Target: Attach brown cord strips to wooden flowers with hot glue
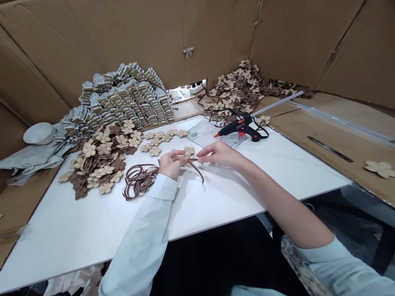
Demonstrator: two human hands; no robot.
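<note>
Over the white board (120, 231), my left hand (173, 164) pinches a thin brown cord (198, 172) beside a beige flower (189, 151). My right hand (217, 154) is closed with its fingertips on the right part of the same cord, whose free end hangs down between the hands. A coiled bundle of brown cord (138, 182) lies just left of my left hand. Beyond my right hand rests a black glue gun (241, 127) with an orange tip. Small beige flowers (161, 137) lie in a loose row behind my left hand.
Brown and beige flowers (99, 159) are heaped at the left, below stacked pale pieces (125, 102). A white bowl (39, 134) stands at the back left. Another flower pile (236, 88) sits at the back right. Tweezers (330, 148) and a large flower (381, 169) lie at the right.
</note>
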